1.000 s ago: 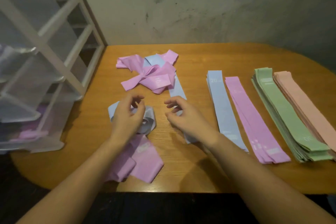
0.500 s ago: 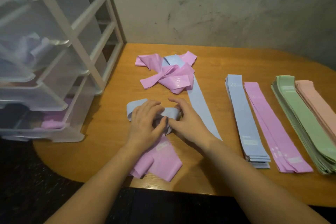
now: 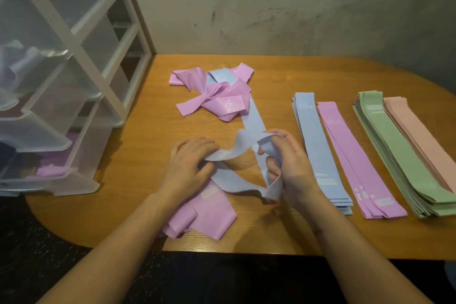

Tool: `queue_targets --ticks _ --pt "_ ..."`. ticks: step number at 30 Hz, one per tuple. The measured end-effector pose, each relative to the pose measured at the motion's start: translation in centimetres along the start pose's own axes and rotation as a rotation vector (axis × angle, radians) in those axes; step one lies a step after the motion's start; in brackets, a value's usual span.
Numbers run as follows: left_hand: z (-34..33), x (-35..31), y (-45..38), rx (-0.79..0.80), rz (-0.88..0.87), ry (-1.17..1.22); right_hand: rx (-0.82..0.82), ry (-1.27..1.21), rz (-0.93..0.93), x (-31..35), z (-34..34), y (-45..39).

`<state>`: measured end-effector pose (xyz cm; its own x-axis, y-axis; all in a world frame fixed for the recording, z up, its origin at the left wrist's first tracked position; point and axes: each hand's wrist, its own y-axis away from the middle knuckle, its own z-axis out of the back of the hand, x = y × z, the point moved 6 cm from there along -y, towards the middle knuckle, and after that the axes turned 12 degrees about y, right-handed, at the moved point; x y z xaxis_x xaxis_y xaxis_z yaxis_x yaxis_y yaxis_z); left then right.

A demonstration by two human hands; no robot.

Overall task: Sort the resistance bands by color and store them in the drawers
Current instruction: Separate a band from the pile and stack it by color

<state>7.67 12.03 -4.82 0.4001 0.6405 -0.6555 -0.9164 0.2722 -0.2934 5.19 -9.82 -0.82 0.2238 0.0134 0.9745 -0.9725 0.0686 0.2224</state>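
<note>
A twisted light blue band (image 3: 234, 180) hangs between my hands just above the table. My left hand (image 3: 188, 164) pinches one end of it, and my right hand (image 3: 287, 163) grips its other loop. A crumpled pink band (image 3: 204, 215) lies under my left wrist. Farther back sits a tangle of pink bands (image 3: 219, 96) over another blue band (image 3: 254, 118). To the right lie neat stacks: blue (image 3: 318, 145), pink (image 3: 352, 158), green (image 3: 399, 155) and peach (image 3: 419, 136).
A clear plastic drawer unit (image 3: 61, 86) with a white frame stands at the table's left end; its lowest drawer (image 3: 51, 173) is pulled out and holds pink bands. The wooden table (image 3: 308, 237) has a rounded front left corner. A grey wall runs behind.
Both hands closed on the bunched blue band, then drew apart, lifting and stretching it out. My view moved closer and shifted left.
</note>
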Motion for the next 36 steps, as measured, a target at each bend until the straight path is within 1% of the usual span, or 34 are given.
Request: queue_targets --ticks 2,4,5,10,11,13,14,16,18,20,22,26,29,33,36 --pt "0.1 0.1 -0.3 0.02 0.002 -0.032 -0.029 -0.053 -0.018 0.6 1.5 0.3" --pt "0.7 -0.1 -0.8 0.027 -0.001 0.003 -0.038 -0.085 -0.046 0.8 2.7 0.7" --pt "1.1 -0.2 -1.1 0.024 0.016 0.079 -0.031 -0.088 -0.059 0.8 3.3 0.8" --pt "2.3 -2.1 -2.4 -0.037 0.229 0.548 -0.012 -0.064 -0.128 1.1 5.1 1.8" --pt "2.5 -2.7 -2.7 -0.033 0.246 0.627 0.0 -0.062 -0.138 1.0 5.4 2.0" --pt "2.9 -3.9 -3.4 -0.004 0.263 0.708 0.033 -0.057 -0.15 1.1 5.7 2.4" --pt "3.0 -4.3 -3.7 0.006 0.294 0.765 0.05 -0.065 -0.157 1.1 5.9 2.6" --pt "2.9 -5.0 -4.1 0.007 0.382 0.96 0.072 -0.063 -0.189 1.2 6.1 2.9" --pt "2.5 -6.0 -4.4 0.022 0.439 1.149 0.05 -0.042 -0.234 1.0 6.5 3.2" --pt "2.2 -7.3 -4.6 0.066 0.444 1.277 -0.011 -0.028 -0.257 0.9 7.3 3.4" --pt "1.9 -7.9 -4.6 0.076 0.472 1.352 -0.019 -0.026 -0.271 0.8 8.2 3.6" --pt "1.1 -8.4 -4.4 0.091 0.532 1.415 0.007 -0.132 -0.329 1.1 9.2 4.6" --pt "0.8 -9.0 -4.3 0.054 0.595 1.519 0.064 -0.154 -0.272 1.7 9.4 4.7" --pt "0.9 -9.9 -4.3 -0.009 0.654 1.69 0.05 -0.039 -0.246 1.5 10.1 4.9" --pt "1.1 -10.7 -4.6 -0.045 0.635 1.77 0.105 0.157 -0.176 1.8 9.6 4.9"
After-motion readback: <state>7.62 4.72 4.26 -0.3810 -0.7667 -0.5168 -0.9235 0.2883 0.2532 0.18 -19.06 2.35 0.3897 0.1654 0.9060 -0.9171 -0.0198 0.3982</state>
